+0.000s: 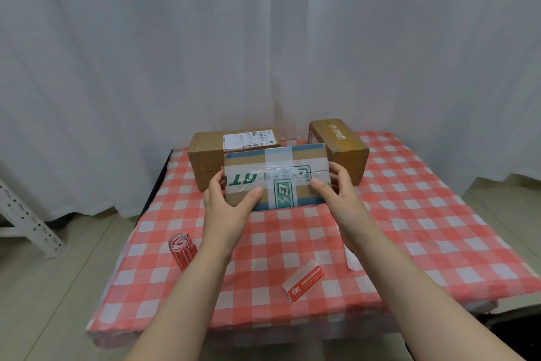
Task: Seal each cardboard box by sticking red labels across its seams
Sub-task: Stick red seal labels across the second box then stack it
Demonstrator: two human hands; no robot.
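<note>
box with white slip [234, 150] and plain box [339, 147] behind, red label roll [182, 249] front left, loose red label [304, 281] front right, taped box [275, 176] over middle of table [409, 229], left grip [231, 205] and right grip [336, 194] clamped on its ends

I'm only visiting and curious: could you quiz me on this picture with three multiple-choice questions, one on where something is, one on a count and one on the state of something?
1. Where is the roll of red labels?
A) on the checked tablecloth, left of the person's left arm
B) on top of a box
C) on the floor

2. How many cardboard boxes are in view?
A) two
B) three
C) five

3. What is the state of the box with green print?
A) lying untouched
B) gripped at its ends by both hands
C) flaps wide open

Answers:
1 A: the roll lies on the cloth near its left edge.
2 B: the held box, plus the box with a white shipping label and the brown-taped box behind it.
3 B: the left hand and right hand hold its two ends.
</note>
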